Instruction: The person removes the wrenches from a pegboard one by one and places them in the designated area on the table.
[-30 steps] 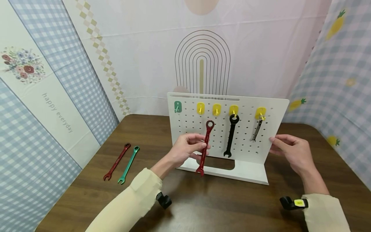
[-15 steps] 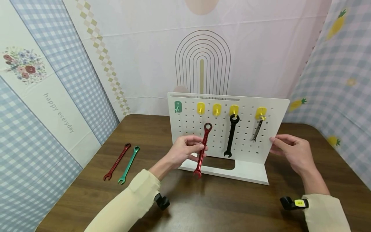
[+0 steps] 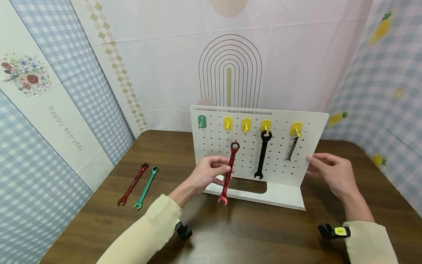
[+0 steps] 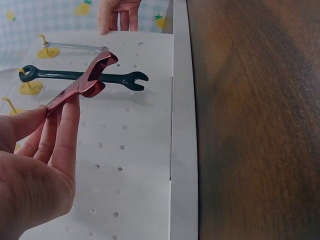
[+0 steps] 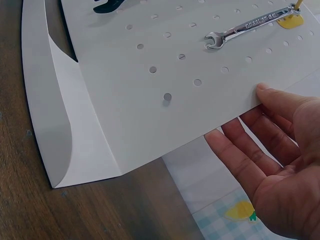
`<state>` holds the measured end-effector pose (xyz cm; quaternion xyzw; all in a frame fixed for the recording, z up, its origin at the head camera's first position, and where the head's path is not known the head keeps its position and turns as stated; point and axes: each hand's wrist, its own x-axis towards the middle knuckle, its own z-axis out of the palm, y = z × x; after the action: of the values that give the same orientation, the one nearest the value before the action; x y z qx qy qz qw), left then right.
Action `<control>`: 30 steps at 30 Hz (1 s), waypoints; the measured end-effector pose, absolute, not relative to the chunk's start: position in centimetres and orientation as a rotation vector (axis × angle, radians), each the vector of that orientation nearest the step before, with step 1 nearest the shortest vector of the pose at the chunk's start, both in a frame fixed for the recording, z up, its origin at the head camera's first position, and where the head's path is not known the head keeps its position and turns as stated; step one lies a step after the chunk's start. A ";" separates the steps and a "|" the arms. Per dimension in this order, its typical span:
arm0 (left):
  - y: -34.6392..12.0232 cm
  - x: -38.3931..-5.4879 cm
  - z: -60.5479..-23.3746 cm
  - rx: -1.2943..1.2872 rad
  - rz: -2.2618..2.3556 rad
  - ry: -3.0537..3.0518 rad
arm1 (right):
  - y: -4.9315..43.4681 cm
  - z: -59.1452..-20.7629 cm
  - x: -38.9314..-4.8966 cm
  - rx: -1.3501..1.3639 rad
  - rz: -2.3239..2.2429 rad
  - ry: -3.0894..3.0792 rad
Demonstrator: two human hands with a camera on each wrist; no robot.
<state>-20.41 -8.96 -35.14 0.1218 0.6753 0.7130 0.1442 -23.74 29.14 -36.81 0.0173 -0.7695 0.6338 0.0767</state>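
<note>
"Looking at the red wrench (image 3: 225, 185), what stands out?"
"Its glossy, deep red finish. A round ring tops it, and a two-pronged fork forms the lower end, catching the light."
"Where is it?"
"In the air before the white pegboard (image 3: 280, 157), below the yellow hooks (image 3: 245, 125), tilted so the ring leans right. The left hand (image 3: 207, 172) pinches the shank between thumb and fingers."
"And the right hand (image 3: 334, 174)?"
"Gripping the pegboard's right edge, thumb on the front face, other fingers behind. A small silver wrench (image 3: 292, 147) hangs from the rightmost yellow hook."
</note>
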 end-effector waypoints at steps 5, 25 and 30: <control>-9.0 -20.4 -35.3 0.335 2.049 1.952 | 29.1 -36.9 -23.7 0.044 1.902 -2.303; -9.8 -20.6 -35.9 0.308 2.049 1.971 | 29.1 -36.9 -23.8 0.049 1.868 -2.321; -10.1 -20.6 -35.9 0.291 2.051 1.969 | 29.0 -36.9 -23.8 0.027 1.840 -2.333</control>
<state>-20.61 -10.08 -35.94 0.1008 0.6820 0.7105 0.1412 -23.75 29.04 -36.89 0.0089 -0.7823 0.6171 0.0847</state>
